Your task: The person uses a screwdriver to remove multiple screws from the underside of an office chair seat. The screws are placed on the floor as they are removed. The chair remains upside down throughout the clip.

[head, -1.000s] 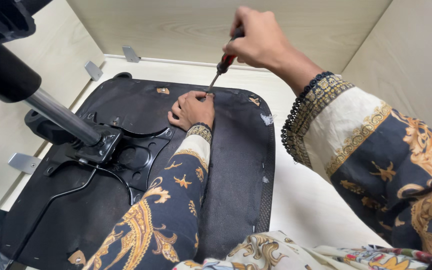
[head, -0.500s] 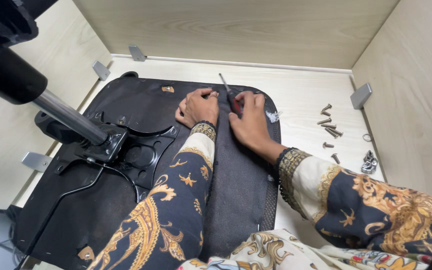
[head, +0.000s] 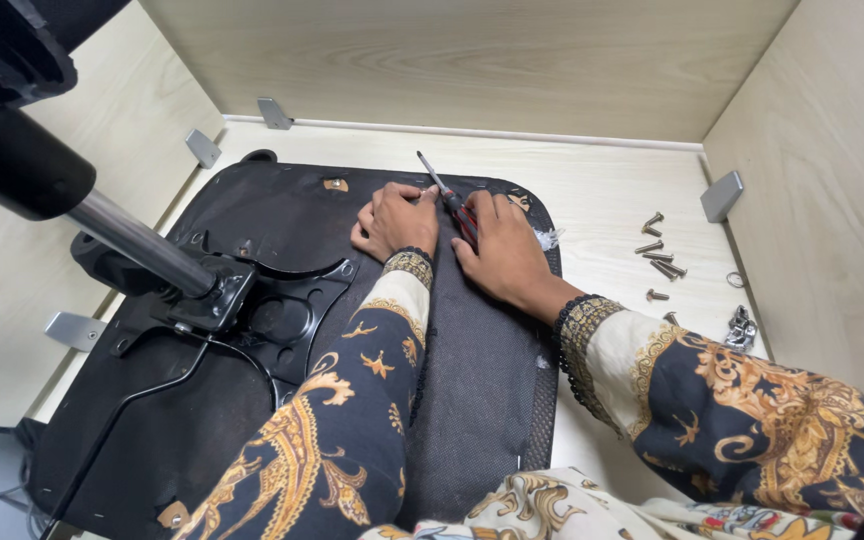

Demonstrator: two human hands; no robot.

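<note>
An upturned black office chair seat lies on a light wood surface, its metal mechanism and gas cylinder sticking up at the left. My left hand rests flat on the seat's fabric near the far edge, fingers curled. My right hand lies beside it, palm down, with a red-and-black screwdriver under its fingers; the metal tip points away toward the far edge. Both hands touch the seat.
Several loose screws lie on the wood to the right, with a small metal fitting and a ring. Grey metal brackets are fixed along the wooden walls that enclose three sides.
My right hand has come down from an upright screwdriver held over the seat's far edge. It now lies flat on the seat with the screwdriver laid down beside my left hand.
</note>
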